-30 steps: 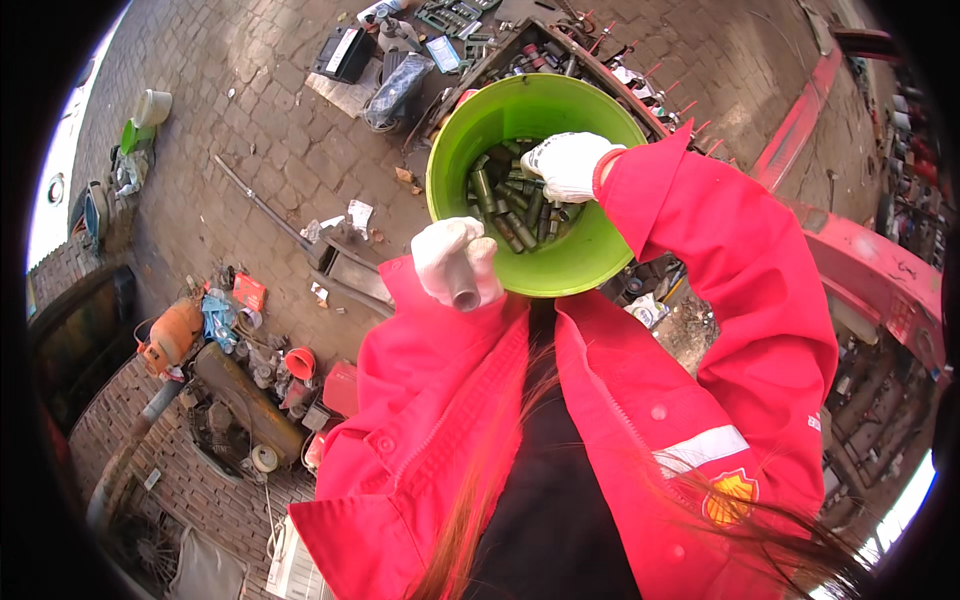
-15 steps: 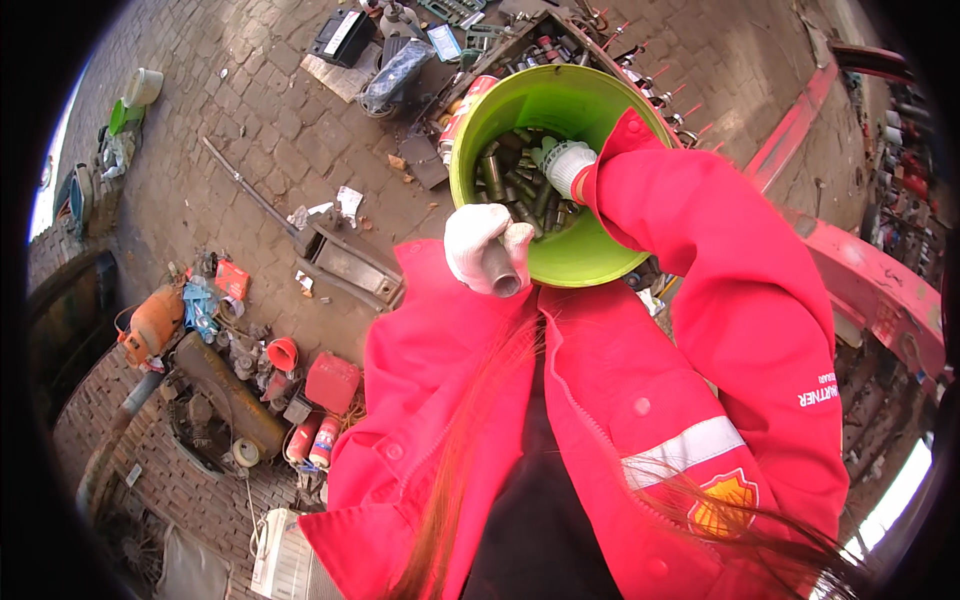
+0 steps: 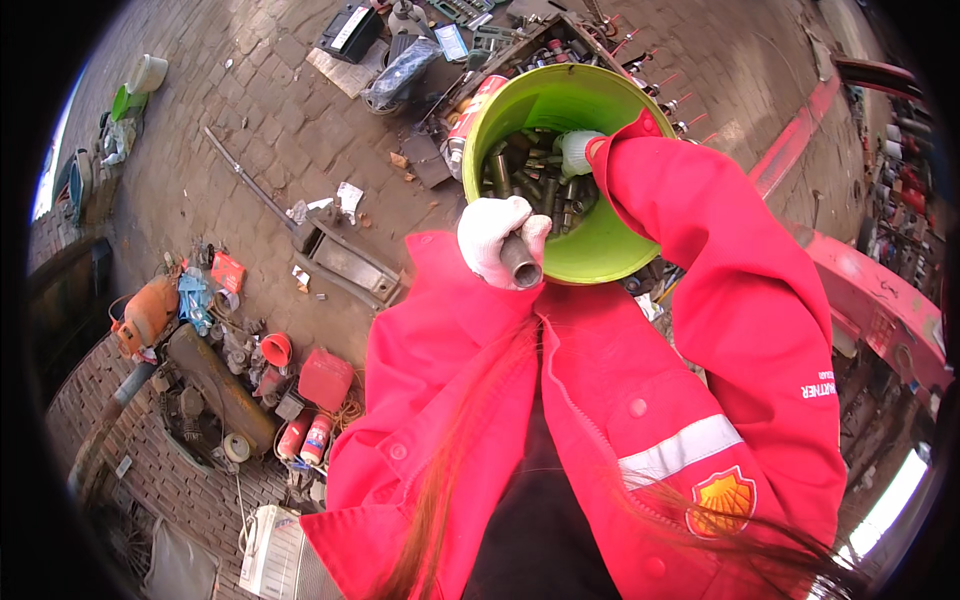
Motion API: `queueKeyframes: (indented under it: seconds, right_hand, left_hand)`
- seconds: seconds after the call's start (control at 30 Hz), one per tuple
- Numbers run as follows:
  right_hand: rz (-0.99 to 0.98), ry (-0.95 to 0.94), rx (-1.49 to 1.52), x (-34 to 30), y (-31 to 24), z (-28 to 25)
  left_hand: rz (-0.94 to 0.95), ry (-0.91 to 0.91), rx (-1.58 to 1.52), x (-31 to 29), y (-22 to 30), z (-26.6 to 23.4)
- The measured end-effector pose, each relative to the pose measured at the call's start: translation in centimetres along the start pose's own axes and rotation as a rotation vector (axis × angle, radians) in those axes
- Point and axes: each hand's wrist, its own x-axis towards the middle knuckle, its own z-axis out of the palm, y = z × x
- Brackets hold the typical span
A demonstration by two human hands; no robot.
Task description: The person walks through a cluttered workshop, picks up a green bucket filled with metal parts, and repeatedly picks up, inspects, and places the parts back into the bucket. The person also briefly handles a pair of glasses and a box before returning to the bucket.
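Note:
My left hand [image 3: 495, 240], in a white knit glove, is wrapped round a grey tube-shaped metal socket [image 3: 521, 262], its open end toward me. It is at the near-left rim of a lime-green bucket [image 3: 600, 262]. Inside the bucket lies a pile of dark metal sockets [image 3: 530, 185] of several sizes, some long and shiny. My right hand [image 3: 577, 152], in a white glove with a greenish palm side, reaches in over the right part of the pile. Its fingertips point down among the sockets and are hidden, so any grip there does not show.
Beyond the bucket is a tray of sockets and tools [image 3: 560, 45]. A black battery [image 3: 350, 32] stands at the far left of it. A floor jack [image 3: 345, 265] lies on the paving. Red jugs [image 3: 326, 380] and cans stand at lower left; a red metal beam [image 3: 880, 295] runs at right.
My left hand has shifted slightly right with the socket, whose end now shows more. My right hand has turned and moved slightly within the bucket. The bucket appears a little further right.

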Motion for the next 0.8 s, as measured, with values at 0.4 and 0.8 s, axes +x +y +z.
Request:
queueKeyframes:
  seconds: [0.4, 0.8]
  right_hand:
    - [-0.113, 0.201, -0.097, -3.0, 0.1, -0.9]
    - [-0.132, 0.927, 1.494, -28.7, 5.9, 2.6]
  left_hand:
    - [-0.018, -0.016, 0.02, -3.3, -1.1, -0.7]
    - [-0.149, -0.079, 0.103, -3.0, -0.3, -1.1]
